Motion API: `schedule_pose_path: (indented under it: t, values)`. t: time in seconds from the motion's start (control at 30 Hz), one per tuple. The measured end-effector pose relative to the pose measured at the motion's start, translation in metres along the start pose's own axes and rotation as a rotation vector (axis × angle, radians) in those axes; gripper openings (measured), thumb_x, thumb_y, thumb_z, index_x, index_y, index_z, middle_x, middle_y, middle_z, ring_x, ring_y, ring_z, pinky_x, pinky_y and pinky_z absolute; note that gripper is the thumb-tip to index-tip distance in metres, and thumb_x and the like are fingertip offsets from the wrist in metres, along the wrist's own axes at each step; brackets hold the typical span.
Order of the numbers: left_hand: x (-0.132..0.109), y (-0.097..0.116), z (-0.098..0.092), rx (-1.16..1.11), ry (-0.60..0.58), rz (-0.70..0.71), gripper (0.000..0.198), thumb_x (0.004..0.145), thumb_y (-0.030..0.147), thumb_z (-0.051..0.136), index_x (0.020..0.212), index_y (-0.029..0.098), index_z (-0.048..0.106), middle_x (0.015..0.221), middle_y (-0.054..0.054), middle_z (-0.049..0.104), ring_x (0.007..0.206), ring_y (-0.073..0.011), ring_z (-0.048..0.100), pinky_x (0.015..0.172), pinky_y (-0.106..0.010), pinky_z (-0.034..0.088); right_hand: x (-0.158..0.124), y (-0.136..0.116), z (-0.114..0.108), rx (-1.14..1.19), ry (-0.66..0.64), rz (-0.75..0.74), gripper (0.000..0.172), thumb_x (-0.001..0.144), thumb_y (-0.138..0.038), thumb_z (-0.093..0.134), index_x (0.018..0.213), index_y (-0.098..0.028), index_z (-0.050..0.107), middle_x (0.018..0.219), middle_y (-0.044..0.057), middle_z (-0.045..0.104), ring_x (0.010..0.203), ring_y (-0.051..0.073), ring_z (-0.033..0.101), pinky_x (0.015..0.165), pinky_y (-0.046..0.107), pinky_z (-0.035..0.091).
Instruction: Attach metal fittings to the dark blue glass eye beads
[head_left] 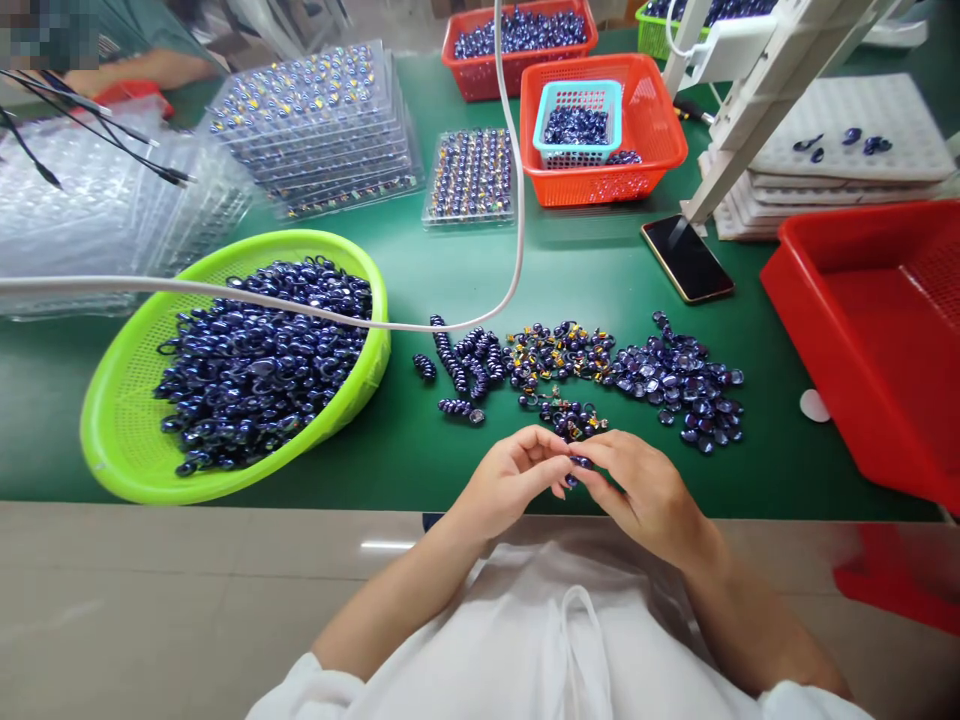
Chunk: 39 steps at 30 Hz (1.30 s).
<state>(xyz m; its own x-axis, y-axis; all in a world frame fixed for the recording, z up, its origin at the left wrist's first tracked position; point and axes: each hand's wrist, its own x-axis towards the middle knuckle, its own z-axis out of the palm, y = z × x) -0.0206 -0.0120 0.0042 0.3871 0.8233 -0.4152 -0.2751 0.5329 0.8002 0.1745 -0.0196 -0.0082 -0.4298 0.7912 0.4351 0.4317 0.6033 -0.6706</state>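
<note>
My left hand (pixel 511 478) and my right hand (pixel 643 488) meet at the table's near edge, fingertips pinched together on a small shiny dark-blue part (pixel 580 462). The fingers partly cover it, so its exact shape is hidden. Just beyond my fingertips lies a small group of dark-blue parts with gold bits (pixel 574 415). Farther off is a larger heap of blue-and-gold parts (pixel 559 352). Left of that heap, dark-blue pieces are nested into short rows (pixel 448 358). To its right spreads a pile of dark-blue rounded caps (pixel 679 385).
A lime-green basket (pixel 124 440) full of dark-blue looped pieces stands left. Behind are stacked clear trays (pixel 405 150), an orange basket (pixel 652 110) and a phone (pixel 688 260). A red bin (pixel 840 400) sits right. A white cable (pixel 517 230) hangs across. Another person's arm (pixel 142 70) shows far left.
</note>
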Motion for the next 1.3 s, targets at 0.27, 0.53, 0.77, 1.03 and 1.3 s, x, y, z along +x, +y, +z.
schedule_pose_path:
  t: [0.27,0.53,0.77,1.03,1.3]
  values:
    - [0.003,-0.008,-0.002,-0.220,-0.109,-0.189,0.034,0.071,0.036,0.086,0.077,0.012,0.063,0.063,0.000,0.063,0.054,-0.0102,0.061,0.053,-0.023,0.052,0.004,-0.006,0.004,0.039,0.022,-0.013,0.028,0.093,-0.016,0.058,0.120,-0.023,0.059,0.097,0.007,0.074,0.085,0.019,0.070,0.075,0.034,0.058]
    - [0.001,-0.007,-0.005,0.007,-0.055,-0.020,0.045,0.075,0.032,0.084,0.113,0.016,0.066,0.091,-0.004,0.065,0.072,-0.0125,0.064,0.066,-0.026,0.055,0.000,-0.003,0.002,-0.131,-0.011,-0.083,0.021,0.095,-0.015,0.052,0.115,-0.020,0.059,0.088,0.007,0.073,0.076,0.020,0.069,0.067,0.032,0.056]
    - [-0.003,-0.004,0.001,0.330,-0.160,0.140,0.046,0.079,0.031,0.080,0.123,0.022,0.070,0.120,-0.011,0.062,0.105,-0.0230,0.063,0.088,-0.032,0.054,-0.003,-0.002,0.007,-0.188,-0.041,-0.129,0.014,0.096,-0.016,0.048,0.102,-0.019,0.059,0.079,0.007,0.072,0.071,0.021,0.070,0.065,0.033,0.057]
    - [-0.002,-0.004,0.004,0.362,-0.106,0.250,0.033,0.078,0.029,0.080,0.109,0.019,0.077,0.099,-0.009,0.068,0.092,-0.0205,0.063,0.082,-0.030,0.053,-0.002,0.000,0.013,-0.195,-0.005,-0.185,0.014,0.093,-0.015,0.051,0.105,-0.019,0.057,0.077,0.007,0.072,0.066,0.021,0.070,0.061,0.032,0.057]
    - [-0.005,-0.009,-0.004,0.232,-0.078,0.156,0.036,0.074,0.027,0.084,0.108,0.018,0.077,0.104,-0.010,0.067,0.087,-0.0187,0.066,0.079,-0.029,0.055,-0.006,-0.001,0.023,-0.105,0.035,-0.143,0.021,0.093,-0.013,0.053,0.113,-0.017,0.056,0.080,0.008,0.072,0.071,0.021,0.070,0.064,0.033,0.058]
